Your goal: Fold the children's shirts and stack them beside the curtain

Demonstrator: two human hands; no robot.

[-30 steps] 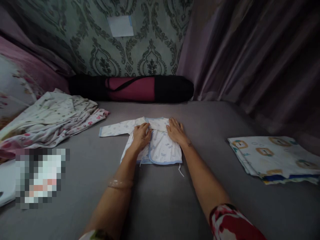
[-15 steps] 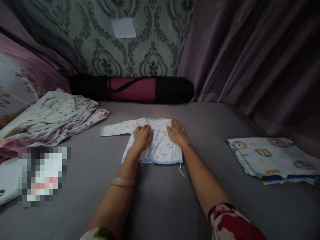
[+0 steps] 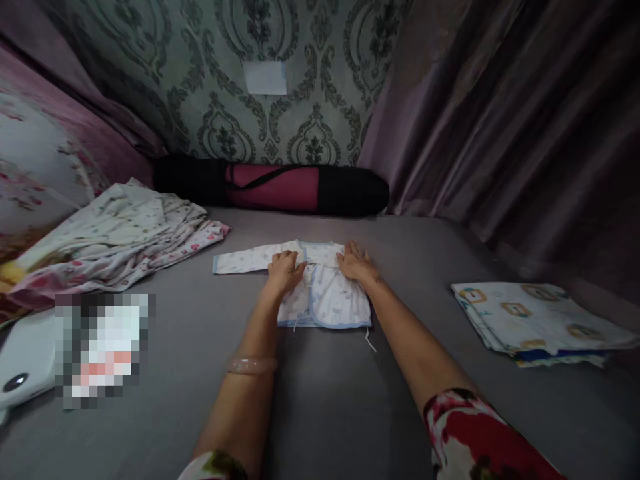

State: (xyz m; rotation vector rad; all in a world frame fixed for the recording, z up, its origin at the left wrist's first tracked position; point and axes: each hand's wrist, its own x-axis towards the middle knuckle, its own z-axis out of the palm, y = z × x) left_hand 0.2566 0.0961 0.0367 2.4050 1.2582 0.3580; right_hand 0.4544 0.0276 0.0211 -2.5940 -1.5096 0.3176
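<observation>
A small white baby shirt (image 3: 337, 300) with blue trim and a faint print lies front up on the grey bed sheet. Its left-side sleeve (image 3: 240, 260) stretches out to the side, while the other sleeve appears folded across the chest. My left hand (image 3: 286, 270) rests on the shirt near that outstretched sleeve, fingers bent and thumb apart. Flat on the opposite shoulder lies my right hand (image 3: 355, 262), its fingers extended. White tie strings hang from the lower hem.
Rumpled printed baby clothes (image 3: 135, 227) are piled at left. Below them lie a white device (image 3: 30, 353) and a pixelated patch. A folded cloth with animal prints (image 3: 530, 317) sits at right. Along the wall runs a black and magenta long bag (image 3: 275, 187), beside purple curtains (image 3: 430, 133).
The view has shifted slightly, so the surroundings sit lower and most sit farther right. Both hands stay on the shirt; my left fingers look a little more bent.
</observation>
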